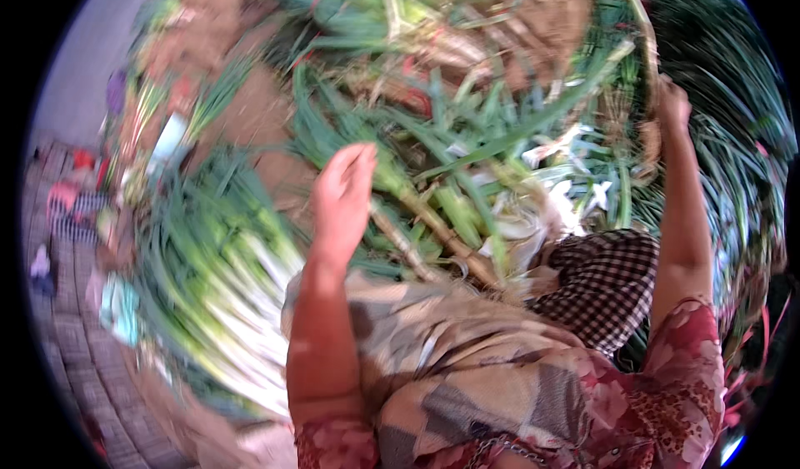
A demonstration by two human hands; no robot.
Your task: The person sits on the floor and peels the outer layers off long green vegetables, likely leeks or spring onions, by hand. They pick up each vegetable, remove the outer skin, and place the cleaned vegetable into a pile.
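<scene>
My right hand is raised at the upper right. It grips an uncleaned green onion, whose brownish lower end hangs below the fist. My left hand is in the middle, palm side partly hidden and fingers drawn together; blur hides whether anything is between them. Beneath it are green onions with brown, dirty stalks, lying toward my lap. To the left is a pile of cleaned green onions with white stalks and green tops. White peelings and torn leaves lie between my hands.
A heap of dark green onion tops rises along the right. More onions with red ties lie ahead on brown soil. A checked cloth covers my lap. Paving runs along the left, beside a teal cloth or bag.
</scene>
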